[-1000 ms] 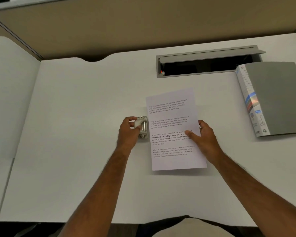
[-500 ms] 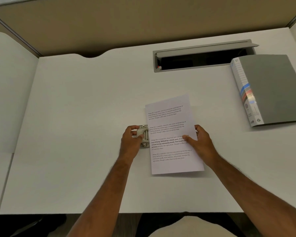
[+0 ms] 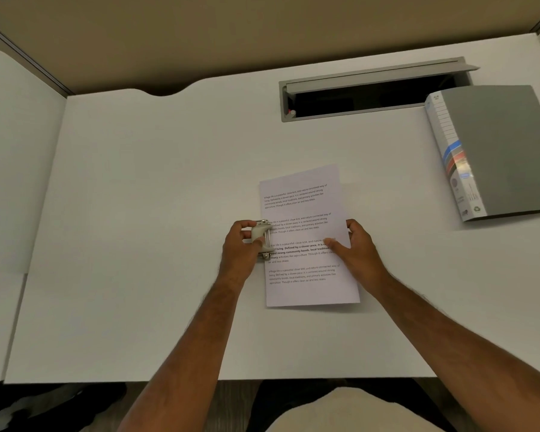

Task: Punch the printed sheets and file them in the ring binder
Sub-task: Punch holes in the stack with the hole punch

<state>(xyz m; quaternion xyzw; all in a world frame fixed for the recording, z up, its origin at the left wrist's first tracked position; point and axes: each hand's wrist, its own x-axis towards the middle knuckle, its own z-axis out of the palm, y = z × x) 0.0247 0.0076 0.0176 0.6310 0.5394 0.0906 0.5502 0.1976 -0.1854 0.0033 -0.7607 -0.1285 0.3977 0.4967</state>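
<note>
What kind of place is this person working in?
Most likely an office cubicle: a white desk fenced by beige partition panels, a cable tray set into the desktop, and a grey ring binder lying nearby.

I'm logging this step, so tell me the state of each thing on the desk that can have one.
Ring binder: closed, lying flat.
Printed sheets: flat, left edge in the punch.
Hole punch: on the desk, gripped by left hand.
Right hand: pinching the sheets' right edge.
Cable tray lid: open.
</note>
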